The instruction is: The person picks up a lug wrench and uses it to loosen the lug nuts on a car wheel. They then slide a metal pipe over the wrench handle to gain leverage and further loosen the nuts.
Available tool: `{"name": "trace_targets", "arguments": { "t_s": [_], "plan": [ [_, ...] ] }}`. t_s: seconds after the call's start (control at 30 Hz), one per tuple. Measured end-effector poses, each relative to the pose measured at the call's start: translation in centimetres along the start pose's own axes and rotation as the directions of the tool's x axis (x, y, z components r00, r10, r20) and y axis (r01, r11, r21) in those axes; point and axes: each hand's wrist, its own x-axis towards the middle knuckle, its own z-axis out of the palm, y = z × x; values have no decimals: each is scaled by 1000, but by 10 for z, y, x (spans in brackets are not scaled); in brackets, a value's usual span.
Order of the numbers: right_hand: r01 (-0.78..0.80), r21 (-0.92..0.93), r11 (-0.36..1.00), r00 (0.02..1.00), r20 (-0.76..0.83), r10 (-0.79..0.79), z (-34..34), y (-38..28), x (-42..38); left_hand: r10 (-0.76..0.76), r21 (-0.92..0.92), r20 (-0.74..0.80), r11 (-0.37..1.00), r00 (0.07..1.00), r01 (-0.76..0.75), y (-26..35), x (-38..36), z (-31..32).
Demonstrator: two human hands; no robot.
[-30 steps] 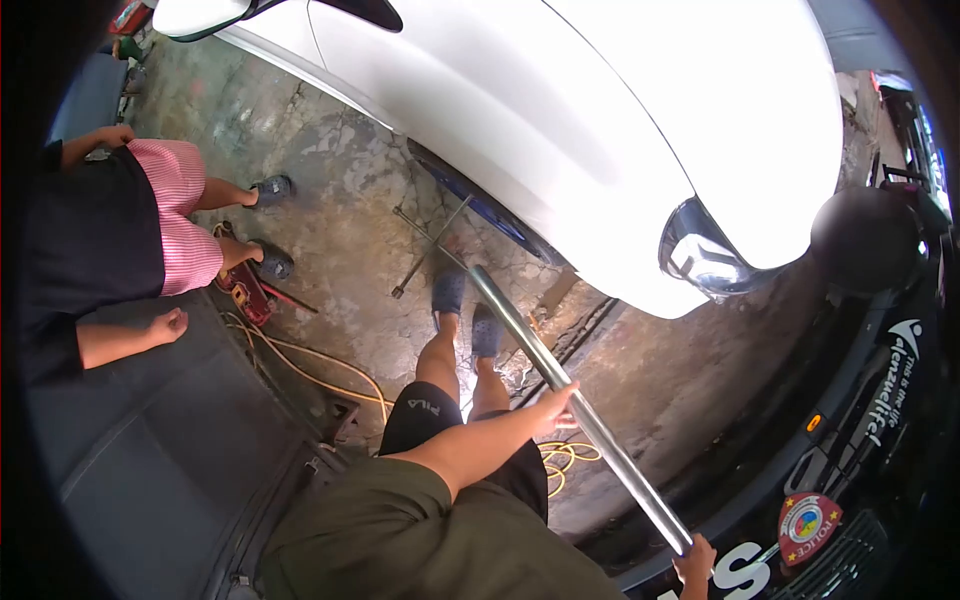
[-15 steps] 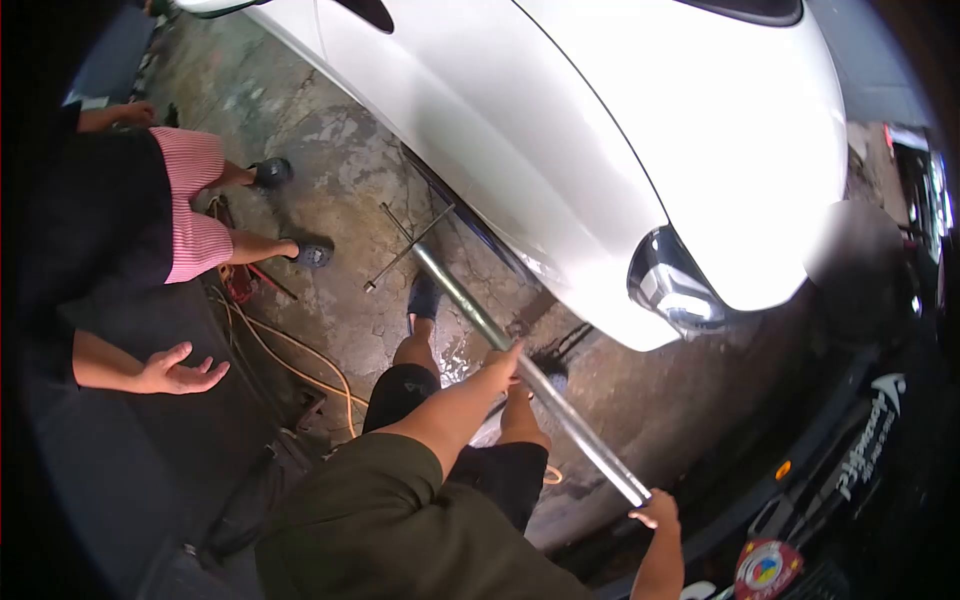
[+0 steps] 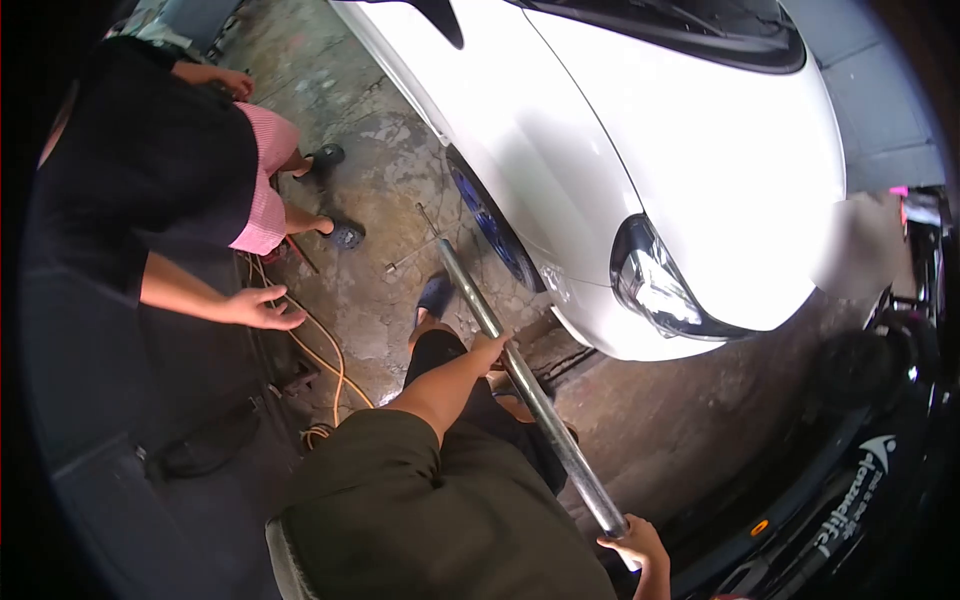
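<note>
A long metal pipe (image 3: pixel 548 418) slants across the view, held in both my hands. My left hand (image 3: pixel 488 352) wraps round it near the middle. Close to its near end, my right hand (image 3: pixel 636 545) has its fingers curled round the metal. At the far end a cross-shaped lug wrench (image 3: pixel 394 268) shows some of its arms; how it joins the pipe is hard to make out. Beside that end are the blue-rimmed front wheel (image 3: pixel 490 212) and the fender of a white car (image 3: pixel 580 160).
On the left stands another person (image 3: pixel 170 150) in a dark top, one hand (image 3: pixel 262 308) held out. Orange hose (image 3: pixel 335 355) lies on the cracked concrete floor (image 3: pixel 375 190). A black vehicle (image 3: pixel 820 530) with white lettering is at the lower right.
The view has shifted, bringing more of the front wheel into sight. The pipe's near end and my right hand sit lower in view. The wrench's arms look shorter. Both hands keep their hold.
</note>
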Motion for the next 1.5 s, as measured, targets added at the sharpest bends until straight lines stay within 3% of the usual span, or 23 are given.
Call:
{"name": "trace_targets", "arguments": {
  "t_s": [0.03,0.07,0.13,0.17,0.2,0.23,0.33,0.37,0.47,0.57,0.67,0.7,0.8,0.93,1.07,1.33,1.5],
  "plan": [
    [-8,109,994,999,50,2,-3,4,0,-2,10,3,1000,1000,1,-5,-3,0],
    [-138,215,967,981,167,102,-7,7,1,-3,23,7,1000,1000,3,-9,-8,2],
    [-217,516,828,936,350,27,-9,20,-7,-17,23,56,1000,998,16,-17,-19,8],
    [-325,509,797,903,418,102,-9,29,-10,52,42,-26,998,998,-51,-36,5,15],
    [-314,531,788,907,414,82,-20,13,-27,115,61,-110,992,987,-109,-54,29,23],
    [-309,501,809,914,391,107,-23,10,-29,101,23,-95,995,990,-99,-49,26,24],
    [-188,508,841,961,272,50,-6,36,-28,169,131,-355,983,920,-130,-53,33,41],
    [-125,522,844,975,221,7,-1,44,-26,89,77,-260,994,961,-71,-33,1,41],
    [-167,270,948,980,148,131,-5,27,-26,41,177,-239,984,970,2,-11,-31,43],
    [-142,85,986,983,131,131,-22,-3,-41,143,269,-300,961,943,-60,-5,-32,46],
    [-267,221,938,947,240,213,-30,-10,-48,148,234,-267,968,952,-84,-15,-29,42],
    [-386,317,866,904,315,288,-30,-5,-45,151,249,-281,965,948,-81,-17,-27,41],
    [-66,366,928,992,121,23,-32,-16,-65,159,283,-300,956,941,-71,-1,-29,38],
    [-111,344,932,982,183,49,-51,-50,-81,117,301,-292,953,949,-25,2,-33,37],
    [-30,333,943,993,117,-10,-44,-27,-78,106,315,-283,949,953,-12,13,-36,35],
    [0,149,989,996,86,-13,-45,-24,-76,122,339,-276,940,953,-22,20,-42,30],
    [-33,168,985,995,103,16,-53,-33,-82,107,342,-292,940,950,-1,22,-43,31]
  ]
}}
